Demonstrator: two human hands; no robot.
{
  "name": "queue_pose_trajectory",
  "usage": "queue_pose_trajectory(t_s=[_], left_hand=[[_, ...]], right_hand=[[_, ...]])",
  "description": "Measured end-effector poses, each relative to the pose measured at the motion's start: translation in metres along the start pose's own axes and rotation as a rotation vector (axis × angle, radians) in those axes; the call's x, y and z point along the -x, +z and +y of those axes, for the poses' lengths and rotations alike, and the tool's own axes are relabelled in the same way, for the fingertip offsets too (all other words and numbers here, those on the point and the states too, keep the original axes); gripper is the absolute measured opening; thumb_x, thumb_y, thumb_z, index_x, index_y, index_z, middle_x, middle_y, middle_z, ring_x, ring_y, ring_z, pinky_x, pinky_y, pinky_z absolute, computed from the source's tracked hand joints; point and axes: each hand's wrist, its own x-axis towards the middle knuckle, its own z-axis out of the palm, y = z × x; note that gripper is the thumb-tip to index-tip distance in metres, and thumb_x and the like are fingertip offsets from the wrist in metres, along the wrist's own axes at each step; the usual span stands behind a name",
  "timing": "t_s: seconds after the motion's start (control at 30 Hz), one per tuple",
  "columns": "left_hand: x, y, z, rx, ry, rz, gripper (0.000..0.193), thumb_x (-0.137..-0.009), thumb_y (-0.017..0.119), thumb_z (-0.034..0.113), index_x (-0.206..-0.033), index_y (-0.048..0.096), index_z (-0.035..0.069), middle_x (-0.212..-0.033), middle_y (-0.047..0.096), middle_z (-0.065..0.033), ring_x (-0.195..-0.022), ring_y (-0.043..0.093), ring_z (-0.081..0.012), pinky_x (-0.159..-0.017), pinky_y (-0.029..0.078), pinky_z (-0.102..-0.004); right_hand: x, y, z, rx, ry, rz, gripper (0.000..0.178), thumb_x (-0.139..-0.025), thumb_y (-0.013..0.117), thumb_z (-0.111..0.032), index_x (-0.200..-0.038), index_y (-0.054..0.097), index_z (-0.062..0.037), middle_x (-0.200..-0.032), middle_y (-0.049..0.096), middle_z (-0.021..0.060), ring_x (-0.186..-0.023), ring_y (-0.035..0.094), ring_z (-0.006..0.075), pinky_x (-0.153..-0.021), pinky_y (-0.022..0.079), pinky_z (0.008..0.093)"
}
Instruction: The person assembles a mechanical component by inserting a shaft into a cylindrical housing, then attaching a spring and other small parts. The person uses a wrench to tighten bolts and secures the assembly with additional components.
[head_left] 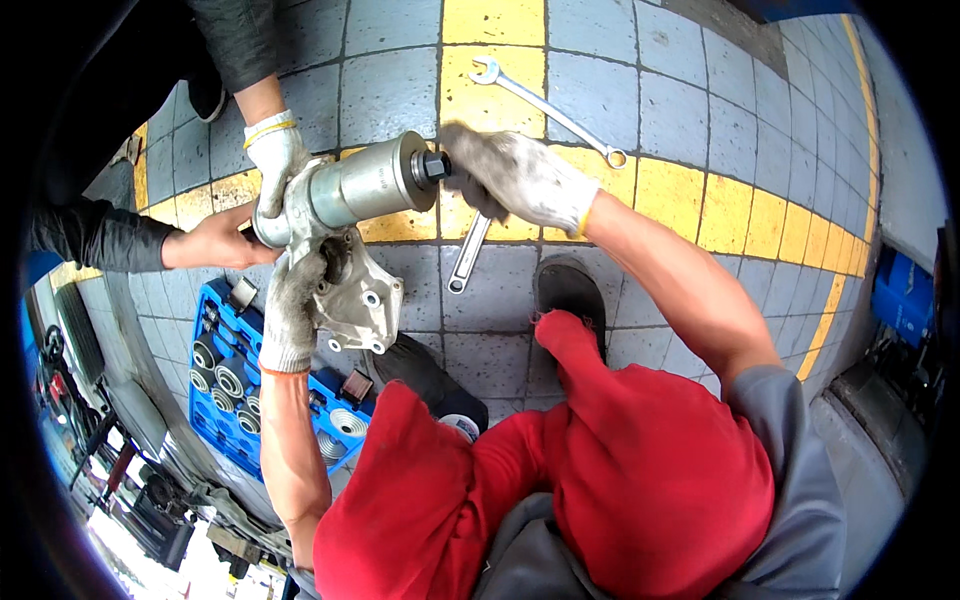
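Note:
A silvery cast metal bracket [362,298] with several bolt holes is held off the tiled floor. A thick steel press cylinder [365,190] is fitted to it, with a dark hex bolt head [437,166] at its right end. My left hand [292,312], in a white knit glove, is closed round the bracket's left side. My right hand [525,175], gloved and smeared by motion, is beside the bolt head; its fingers are unclear. Below it a wrench [467,262] shows its ring end, its upper part hidden by the glove; whether I hold it I cannot tell.
A co-worker's gloved hand [275,160] and bare hand [225,240] steady the assembly from the left. Another combination wrench [555,115] lies on the floor beyond my right hand. A blue tool case [222,420] with round steel sleeves sits lower left. My shoe [570,295] is nearby.

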Motion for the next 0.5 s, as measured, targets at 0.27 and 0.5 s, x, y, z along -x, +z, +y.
queue_pose_trajectory(t_s=[0.27,0.5], left_hand=[[0.004,0.001,-0.002,-0.145,-0.016,0.081,0.046,-0.101,0.063,0.024,-0.137,0.062,-0.004,-0.126,0.07,-0.0082,-0.114,0.065,-0.0173,-0.103,0.049,-0.0337],[0.0,0.018,0.013,-0.233,0.0,0.063,0.04,-0.1,0.064,0.027,-0.127,0.068,-0.003,-0.112,0.07,-0.0035,-0.097,0.062,-0.0116,-0.088,0.05,-0.0278]], right_hand=[[0.009,0.001,0.003,0.259,-0.457,0.306,0.041,-0.097,0.065,-0.04,-0.115,0.065,-0.0031,-0.089,0.07,0.0178,-0.089,0.068,0.0323,-0.084,0.054,0.0428],[0.003,0.005,-0.001,-0.16,0.094,0.053,0.081,-0.104,0.037,-0.07,-0.087,0.07,0.0023,-0.066,0.061,0.0085,-0.057,0.064,0.0153,-0.053,0.054,0.0325]])
